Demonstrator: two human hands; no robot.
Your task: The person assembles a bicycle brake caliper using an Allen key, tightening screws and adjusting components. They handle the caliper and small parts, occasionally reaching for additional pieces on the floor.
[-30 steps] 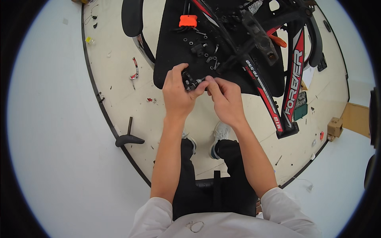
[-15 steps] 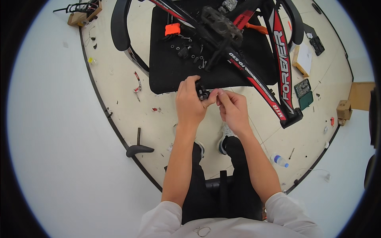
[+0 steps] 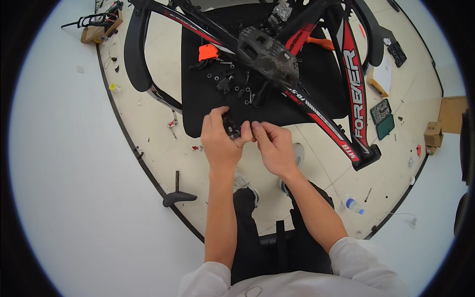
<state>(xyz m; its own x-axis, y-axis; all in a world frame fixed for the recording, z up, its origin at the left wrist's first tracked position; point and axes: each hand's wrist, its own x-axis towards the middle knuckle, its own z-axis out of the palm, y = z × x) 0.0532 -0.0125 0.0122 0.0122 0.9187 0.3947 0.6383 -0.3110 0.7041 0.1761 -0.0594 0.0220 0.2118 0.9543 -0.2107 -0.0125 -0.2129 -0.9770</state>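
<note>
My left hand (image 3: 221, 143) is closed around a small black bicycle part (image 3: 231, 127) with some bright metal bits; its exact kind is partly hidden by my fingers. Close beside it, the thumb and fingers of my right hand (image 3: 273, 147) are pinched together near my left thumb. Anything in that pinch is too small to make out. Both hands are held just over the front edge of a black chair seat (image 3: 198, 116). Across the seat lies a black, red and white bicycle frame (image 3: 357, 94), with a dark translucent plastic piece (image 3: 269, 52) over one tube.
Loose bolts and rings (image 3: 247, 94) and an orange piece (image 3: 208, 52) lie on the seat. Armrests (image 3: 137, 54) flank it. On the floor are a bicycle saddle (image 3: 179, 198), a water bottle (image 3: 354, 205), a green case (image 3: 385, 126) and a cardboard box (image 3: 433, 133).
Both hands have shifted left and slightly down in the picture, still close together with the black part in the left. The chair and frame appear lower, and my legs and feet have moved.
</note>
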